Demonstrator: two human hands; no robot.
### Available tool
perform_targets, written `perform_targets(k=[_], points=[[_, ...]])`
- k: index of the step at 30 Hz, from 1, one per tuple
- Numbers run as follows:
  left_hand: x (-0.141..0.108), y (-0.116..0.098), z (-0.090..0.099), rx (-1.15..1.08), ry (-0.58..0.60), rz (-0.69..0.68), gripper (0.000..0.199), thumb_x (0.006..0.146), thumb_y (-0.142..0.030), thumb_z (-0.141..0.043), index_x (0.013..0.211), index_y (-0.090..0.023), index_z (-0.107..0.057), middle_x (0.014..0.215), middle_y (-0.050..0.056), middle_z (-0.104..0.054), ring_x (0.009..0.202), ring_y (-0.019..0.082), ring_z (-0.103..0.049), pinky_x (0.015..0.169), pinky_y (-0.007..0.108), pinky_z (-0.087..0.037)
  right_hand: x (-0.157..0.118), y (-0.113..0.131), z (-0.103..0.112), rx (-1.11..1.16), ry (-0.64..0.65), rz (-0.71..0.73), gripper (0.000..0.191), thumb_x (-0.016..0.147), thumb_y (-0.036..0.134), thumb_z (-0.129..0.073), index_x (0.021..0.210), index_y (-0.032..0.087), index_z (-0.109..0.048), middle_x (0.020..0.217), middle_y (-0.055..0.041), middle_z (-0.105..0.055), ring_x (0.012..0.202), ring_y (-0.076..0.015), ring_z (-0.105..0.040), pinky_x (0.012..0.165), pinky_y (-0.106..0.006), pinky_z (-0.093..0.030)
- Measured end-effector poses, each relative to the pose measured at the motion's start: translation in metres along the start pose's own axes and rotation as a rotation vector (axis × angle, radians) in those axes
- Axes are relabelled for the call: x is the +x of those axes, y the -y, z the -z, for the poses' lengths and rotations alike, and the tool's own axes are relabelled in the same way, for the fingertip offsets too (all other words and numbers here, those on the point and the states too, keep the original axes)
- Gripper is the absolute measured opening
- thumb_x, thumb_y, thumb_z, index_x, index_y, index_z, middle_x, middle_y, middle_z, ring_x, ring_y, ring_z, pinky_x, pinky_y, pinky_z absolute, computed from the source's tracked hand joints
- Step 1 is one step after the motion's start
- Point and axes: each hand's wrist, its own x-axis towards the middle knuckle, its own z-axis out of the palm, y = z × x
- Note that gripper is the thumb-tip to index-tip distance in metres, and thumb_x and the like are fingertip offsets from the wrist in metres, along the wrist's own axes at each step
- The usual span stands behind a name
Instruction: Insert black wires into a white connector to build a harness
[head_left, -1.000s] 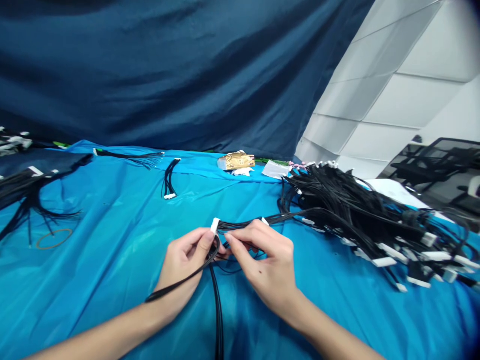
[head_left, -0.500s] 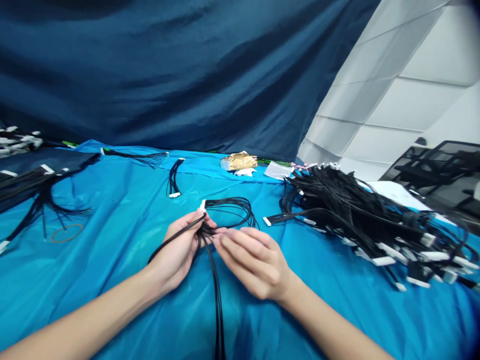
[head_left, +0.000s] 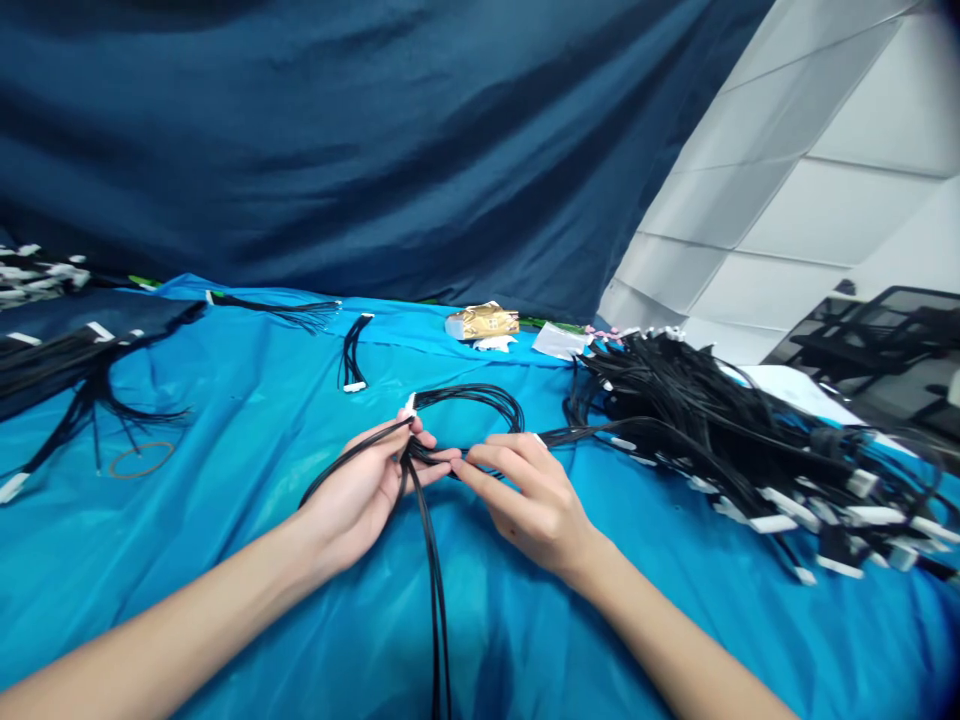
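Observation:
My left hand (head_left: pixel 360 490) is closed around a bundle of thin black wires (head_left: pixel 431 540), part of a wire harness. A white connector (head_left: pixel 410 402) pokes up above its thumb and fingertips. From that connector the wires curve right in a loop (head_left: pixel 480 392), while other strands hang toward the front and one group bends back over my left wrist. My right hand (head_left: pixel 536 500) has its thumb and fingers pressed together on strands just right of my left fingertips. Its fingers partly hide the strands there.
A large pile of black harnesses with white connectors (head_left: pixel 697 430) lies on the right. More harnesses (head_left: pixel 67 370) lie at left near a thin brown ring (head_left: pixel 142 460). A short harness (head_left: pixel 354 352) and a gold packet (head_left: pixel 484 322) are farther back on the blue cloth (head_left: pixel 247 400).
My right hand has shifted slightly right and up, its fingertips sliding away from the middle of the bundle. My left hand still holds the harness near its connector.

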Motion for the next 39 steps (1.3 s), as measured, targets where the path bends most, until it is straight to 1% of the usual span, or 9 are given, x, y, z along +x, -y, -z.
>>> perform_targets(k=[2, 6, 11, 20, 24, 29, 31, 34, 39], points=[[0.000, 0.001, -0.001, -0.025, -0.028, -0.008, 0.018, 0.079, -0.005, -0.043, 0.071, -0.013, -0.057, 0.064, 0.000, -0.060, 0.060, 0.012, -0.062, 0.068, 0.031, -0.053, -0.001, 0.003, -0.001, 0.018, -0.008, 0.004, 0.017, 0.081, 0.007, -0.049, 0.095, 0.011, -0.059, 0.087, -0.0080, -0.065, 0.082, -0.0173, -0.054, 0.065, -0.031, -0.045], [0.000, 0.005, -0.003, -0.024, -0.057, 0.016, 0.019, 0.079, -0.006, -0.043, 0.071, -0.014, -0.057, 0.062, 0.001, -0.061, 0.059, 0.012, -0.062, 0.065, 0.027, -0.053, -0.001, 0.010, -0.006, -0.002, -0.016, 0.081, 0.020, 0.080, 0.010, -0.054, 0.100, 0.012, -0.058, 0.088, -0.0053, -0.065, 0.086, -0.0149, -0.054, 0.069, -0.029, -0.044], [-0.002, 0.008, -0.003, -0.023, -0.052, 0.035, 0.018, 0.079, -0.007, -0.045, 0.070, -0.014, -0.059, 0.063, 0.001, -0.063, 0.057, 0.010, -0.062, 0.062, 0.022, -0.051, 0.001, 0.013, -0.009, -0.023, 0.012, 0.124, 0.014, 0.082, 0.010, -0.052, 0.093, 0.013, -0.060, 0.084, -0.0005, -0.067, 0.089, -0.0117, -0.055, 0.067, -0.028, -0.042], [-0.002, 0.011, -0.001, -0.036, -0.033, 0.036, 0.017, 0.078, -0.008, -0.047, 0.070, -0.014, -0.061, 0.064, 0.001, -0.064, 0.060, 0.008, -0.061, 0.060, 0.017, -0.048, 0.004, 0.012, -0.008, -0.041, 0.014, 0.166, 0.013, 0.083, 0.009, -0.050, 0.088, 0.009, -0.061, 0.084, -0.0046, -0.067, 0.083, -0.0140, -0.057, 0.062, -0.028, -0.042], [0.000, 0.012, 0.000, -0.030, -0.024, 0.023, 0.016, 0.078, -0.009, -0.049, 0.070, -0.014, -0.061, 0.064, 0.001, -0.063, 0.061, 0.009, -0.060, 0.057, 0.016, -0.048, 0.002, 0.011, -0.011, -0.035, -0.034, 0.118, 0.013, 0.083, 0.011, -0.049, 0.090, 0.013, -0.059, 0.084, -0.0048, -0.066, 0.084, -0.0146, -0.057, 0.062, -0.028, -0.044], [0.001, 0.012, 0.001, -0.044, -0.004, -0.002, 0.015, 0.077, -0.007, -0.049, 0.071, -0.014, -0.061, 0.066, 0.001, -0.062, 0.062, 0.009, -0.059, 0.059, 0.019, -0.049, 0.001, 0.011, -0.012, 0.137, -0.075, -0.097, 0.016, 0.080, 0.010, -0.050, 0.093, 0.016, -0.058, 0.085, -0.0051, -0.064, 0.081, -0.0147, -0.055, 0.069, -0.030, -0.047], [0.001, 0.012, 0.001, -0.049, 0.000, -0.015, 0.016, 0.077, -0.007, -0.048, 0.070, -0.014, -0.060, 0.065, 0.001, -0.061, 0.062, 0.009, -0.059, 0.060, 0.021, -0.050, 0.001, 0.011, -0.012, 0.191, -0.085, -0.147, 0.017, 0.080, 0.009, -0.051, 0.093, 0.017, -0.058, 0.086, -0.0049, -0.064, 0.082, -0.0146, -0.054, 0.072, -0.030, -0.048], [0.002, 0.012, 0.000, -0.044, -0.011, -0.011, 0.017, 0.078, -0.006, -0.046, 0.071, -0.013, -0.060, 0.065, 0.002, -0.062, 0.060, 0.009, -0.059, 0.056, 0.019, -0.049, 0.001, 0.011, -0.011, 0.229, -0.057, -0.126, 0.018, 0.079, 0.008, -0.053, 0.094, 0.017, -0.058, 0.088, -0.0049, -0.063, 0.083, -0.0154, -0.053, 0.073, -0.030, -0.047], [0.001, 0.010, -0.001, -0.025, -0.044, -0.010, 0.017, 0.078, -0.006, -0.045, 0.071, -0.013, -0.059, 0.063, 0.002, -0.062, 0.058, 0.009, -0.059, 0.052, 0.017, -0.047, 0.001, 0.010, -0.010, 0.259, 0.056, -0.059, 0.019, 0.077, 0.009, -0.052, 0.095, 0.015, -0.058, 0.093, -0.0063, -0.063, 0.088, -0.0174, -0.052, 0.075, -0.033, -0.046]])
